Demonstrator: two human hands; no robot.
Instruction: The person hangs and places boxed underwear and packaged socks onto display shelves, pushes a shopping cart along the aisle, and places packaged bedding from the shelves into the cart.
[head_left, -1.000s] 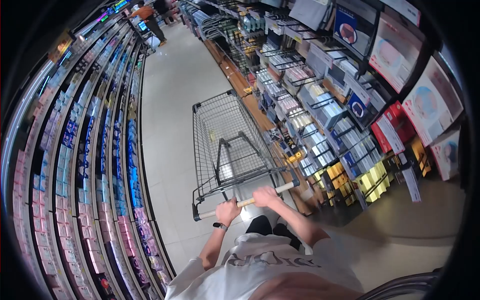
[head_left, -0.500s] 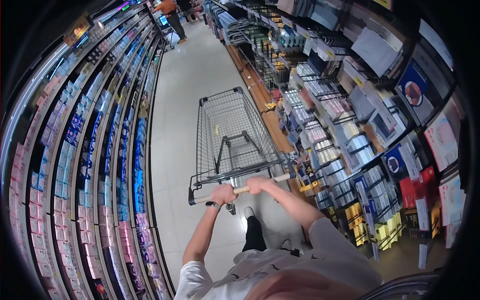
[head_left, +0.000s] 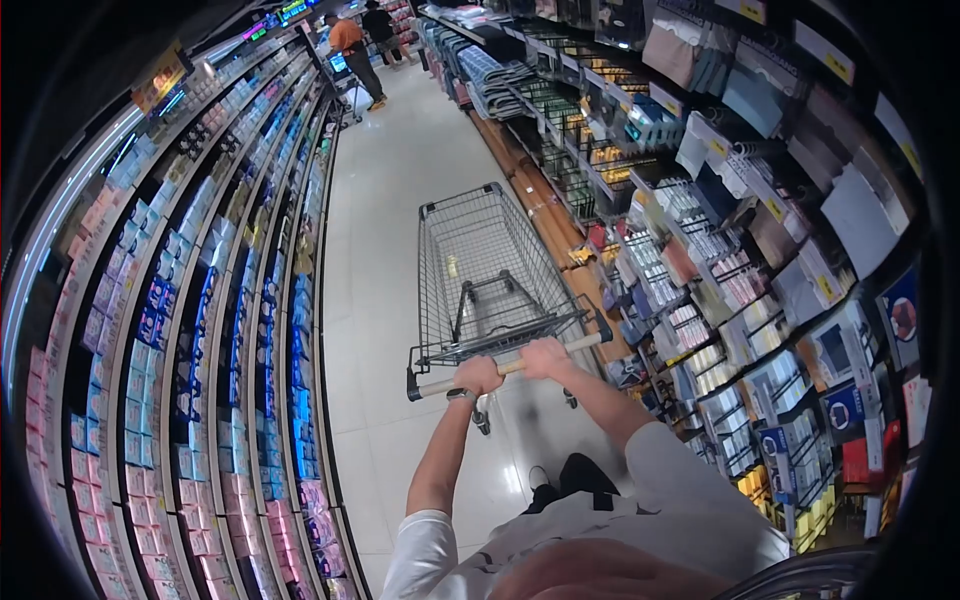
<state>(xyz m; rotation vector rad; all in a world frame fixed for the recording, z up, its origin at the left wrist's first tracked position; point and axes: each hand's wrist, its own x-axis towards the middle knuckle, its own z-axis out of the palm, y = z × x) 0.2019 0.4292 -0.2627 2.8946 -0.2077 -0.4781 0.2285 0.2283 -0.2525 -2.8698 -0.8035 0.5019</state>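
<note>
A wire shopping cart (head_left: 490,262) stands in front of me on the aisle floor, its basket bare. Across its near end runs a pale handle bar (head_left: 440,386) with dark end pieces. My left hand (head_left: 479,375) is wrapped round the bar left of its middle, a watch (head_left: 461,395) on that wrist. Just to the right, my right hand (head_left: 545,357) grips the same bar. Both hands are closed, and the undersides of the fingers are hidden.
Long shelves (head_left: 170,350) of small packs line the left side. On the right hang packaged goods (head_left: 720,290) above a brown low ledge (head_left: 545,215); folded textiles (head_left: 490,75) lie farther up. A person in an orange top (head_left: 346,37) stands at the aisle's far end, another beyond.
The cart and both hands appear farther right in view, still joined. The right-hand goods have shifted rightward and down. My legs have changed position, and the far person shows more fully.
</note>
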